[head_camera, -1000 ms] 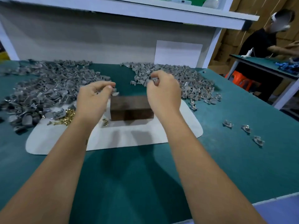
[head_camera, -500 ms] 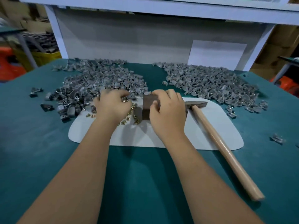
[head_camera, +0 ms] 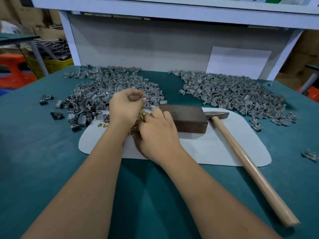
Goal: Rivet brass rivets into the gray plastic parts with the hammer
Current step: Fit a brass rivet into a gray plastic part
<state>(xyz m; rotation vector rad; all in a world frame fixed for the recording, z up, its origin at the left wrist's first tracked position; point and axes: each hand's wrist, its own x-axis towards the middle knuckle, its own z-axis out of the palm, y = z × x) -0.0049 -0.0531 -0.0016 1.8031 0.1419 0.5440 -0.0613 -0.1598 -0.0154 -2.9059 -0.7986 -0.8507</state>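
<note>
I see two bare forearms reaching into view, no sleeves, no gloves. My left hand [head_camera: 125,107] and right hand [head_camera: 158,133] carry no rings, and neither wrist shows a watch or band. The fingernails look short and unpainted where I can make them out.

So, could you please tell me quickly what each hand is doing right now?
Left hand: pinching a gray plastic part.
Right hand: fingers down in the brass rivets; grip cannot be told.
</note>
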